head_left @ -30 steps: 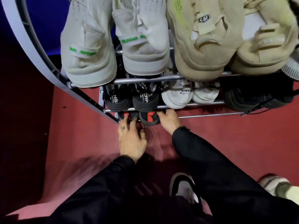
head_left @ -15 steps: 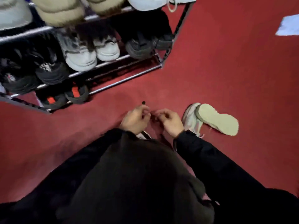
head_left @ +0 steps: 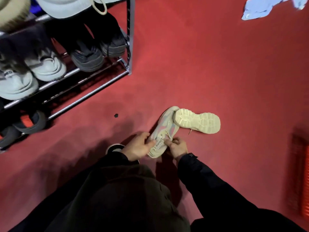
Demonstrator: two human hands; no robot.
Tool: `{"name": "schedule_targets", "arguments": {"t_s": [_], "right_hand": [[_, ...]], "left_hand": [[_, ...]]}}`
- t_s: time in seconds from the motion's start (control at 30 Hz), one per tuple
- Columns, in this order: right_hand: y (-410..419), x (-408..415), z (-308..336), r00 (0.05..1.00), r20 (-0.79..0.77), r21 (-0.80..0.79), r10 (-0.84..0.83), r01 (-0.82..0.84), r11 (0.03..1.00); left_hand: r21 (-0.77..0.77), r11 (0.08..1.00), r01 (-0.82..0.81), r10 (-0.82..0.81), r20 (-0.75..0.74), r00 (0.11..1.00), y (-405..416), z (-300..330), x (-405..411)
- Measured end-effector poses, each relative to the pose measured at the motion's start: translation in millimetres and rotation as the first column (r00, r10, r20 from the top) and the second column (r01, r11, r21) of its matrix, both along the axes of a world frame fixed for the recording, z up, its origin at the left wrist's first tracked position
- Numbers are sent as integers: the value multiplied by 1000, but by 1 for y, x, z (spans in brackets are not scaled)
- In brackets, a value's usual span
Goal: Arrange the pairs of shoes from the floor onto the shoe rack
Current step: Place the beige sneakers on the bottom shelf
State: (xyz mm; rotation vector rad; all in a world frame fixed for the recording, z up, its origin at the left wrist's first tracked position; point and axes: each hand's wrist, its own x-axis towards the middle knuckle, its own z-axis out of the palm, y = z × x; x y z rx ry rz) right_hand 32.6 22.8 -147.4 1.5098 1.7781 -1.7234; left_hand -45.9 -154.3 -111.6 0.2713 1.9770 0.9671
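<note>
Both hands, L (head_left: 139,146) & R (head_left: 177,148), grip pastel sneaker (head_left: 163,131) nr rack (head_left: 130,36).

The metal tube shoe rack (head_left: 129,47) stands far left on the red carpet floor (head_left: 217,72). To its right, nearer, the pale mesh sneaker (head_left: 163,131) touches its overturned cream-soled mate (head_left: 197,122), lying further right.

We find one legible marking: dark capital letters printed lengthwise on the heel side of the pale cream-and-pastel mesh sneaker (head_left: 160,131) lying on the red carpet floor (head_left: 217,72). We read it roughly as "TAPHO", with further characters covered or too blurred to confirm. Small print on the white leather sneaker (head_left: 15,82) on the metal shoe rack (head_left: 130,39) is illegible.
</note>
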Motion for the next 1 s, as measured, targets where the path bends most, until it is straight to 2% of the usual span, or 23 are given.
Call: {"name": "schedule_targets", "arguments": {"t_s": [0.07, 0.1, 0.17, 0.2, 0.23, 0.3, 0.33, 0.4, 0.53, 0.6, 0.67, 0.7, 0.73, 0.77, 0.8, 0.83, 0.87, 0.93, 0.97, 1.0], "right_hand": [[-16, 0, 3, 996, -87, -129, -33, 22, 991], [-23, -3, 10, 993, -120, -149, 9, -27, 988], [-26, -13, 19, 988, -121, -131, 94, -109, 985], [-20, -19, 23, 993, -100, -119, 63, -75, 990], [-9, -27, 25, 996, -63, -108, -59, 52, 993], [19, -42, 28, 929, -15, -150, -369, 363, 920], [31, -50, 26, 903, 9, -203, -430, 423, 883], [44, -65, 25, 873, 16, -312, -487, 467, 827], [56, -93, 25, 852, -32, -363, -523, 478, 800], [61, -104, 26, 868, -32, -333, -495, 458, 824], [62, -106, 25, 843, -103, -307, -528, 478, 823], [63, -107, 19, 823, -81, -216, -563, 537, 816], [64, -105, 19, 808, -68, -58, -586, 583, 811], [61, -100, 23, 830, -154, 179, -536, 557, 811], [54, -97, 30, 901, -216, 410, -377, 434, 802], [45, -93, 33, 969, -191, 588, -156, 240, 772], [33, -88, 36, 991, -126, 679, 55, 46, 733], [13, -76, 34, 928, -42, 704, 370, -235, 670], [7, -70, 31, 905, -37, 682, 423, -287, 672], [4, -65, 25, 913, -16, 665, 408, -295, 686]], "left_hand": [[87, 993, -76, 67, 95, 993, 0, 4, -2], [134, 984, -116, 104, 100, 990, -1, 7, -2], [187, 957, -222, 214, 63, 975, -6, 6, -3], [179, 939, -292, 290, 40, 956, -10, 6, -2], [176, 916, -361, 362, 29, 932, -14, 9, -1], [183, 861, -474, 469, 72, 880, -22, 7, -1], [203, 844, -496, 489, 89, 868, -24, 7, -2], [228, 829, -511, 504, 92, 859, -25, 10, -3], [250, 831, -497, 499, 62, 865, -24, 19, -2], [242, 840, -486, 487, 61, 871, -27, 19, -2], [214, 853, -477, 477, 52, 877, -30, 20, -3], [202, 855, -477, 481, 33, 876, -32, 20, -3], [203, 854, -479, 487, 8, 873, -33, 20, -3], [199, 850, -487, 499, -14, 866, -35, 21, -4], [196, 842, -503, 518, -34, 854, -36, 21, -4], [187, 832, -523, 539, -50, 841, -37, 22, -3], [181, 825, -536, 553, -59, 831, -39, 22, -3], [166, 809, -564, 579, -62, 813, -42, 21, -4], [149, 800, -581, 593, -54, 803, -44, 21, -4], [142, 793, -592, 604, -59, 795, -46, 20, -4]]}}
